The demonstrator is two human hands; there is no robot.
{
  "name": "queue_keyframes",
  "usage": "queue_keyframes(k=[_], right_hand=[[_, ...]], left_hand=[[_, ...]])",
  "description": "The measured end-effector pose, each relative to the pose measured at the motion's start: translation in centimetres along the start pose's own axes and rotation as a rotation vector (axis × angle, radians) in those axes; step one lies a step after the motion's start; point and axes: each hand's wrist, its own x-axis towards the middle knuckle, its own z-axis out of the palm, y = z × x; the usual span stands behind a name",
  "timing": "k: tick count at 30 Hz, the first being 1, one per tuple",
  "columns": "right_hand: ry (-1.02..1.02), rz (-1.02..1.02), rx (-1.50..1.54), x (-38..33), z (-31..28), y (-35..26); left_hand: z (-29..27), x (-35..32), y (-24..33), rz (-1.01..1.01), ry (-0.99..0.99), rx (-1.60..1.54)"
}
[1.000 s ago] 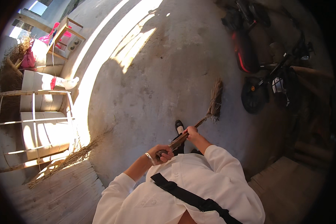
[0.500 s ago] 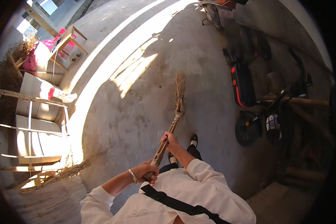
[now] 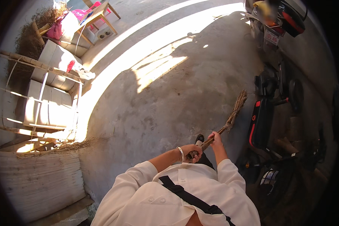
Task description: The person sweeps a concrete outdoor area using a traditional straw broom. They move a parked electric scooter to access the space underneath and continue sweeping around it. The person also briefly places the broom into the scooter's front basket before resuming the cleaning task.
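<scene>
A straw broom (image 3: 235, 111) slants away from me to the right, its bristle head over the concrete floor near the parked bikes. My left hand (image 3: 193, 153), with a silver bangle at the wrist, is closed round the end of the handle. Farther up, just below the bound bristles, my right hand (image 3: 214, 140) wraps the same handle. Whether the bristle tips touch the floor I cannot tell. One of my dark shoes (image 3: 200, 139) shows just beyond my left hand.
An electric bike with a black, red-edged seat (image 3: 260, 122) stands close on the right, and another vehicle (image 3: 271, 35) is at the far right. Along the left are a bamboo frame (image 3: 41, 98), pale blocks and a wooden board wall (image 3: 45, 180). A wooden table (image 3: 96, 17) stands far left.
Both hands and the broom have swung to the right, and the broom now slants more. The view has turned too, so the bamboo frame and table appear farther right.
</scene>
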Motion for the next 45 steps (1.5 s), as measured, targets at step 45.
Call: queue_keyframes(k=[45], right_hand=[[-0.117, 0.232, -0.362, 12.8, 39.5, -6.9]], left_hand=[[3.8, -11.6, 32.9, 0.298, 0.283, 0.001]])
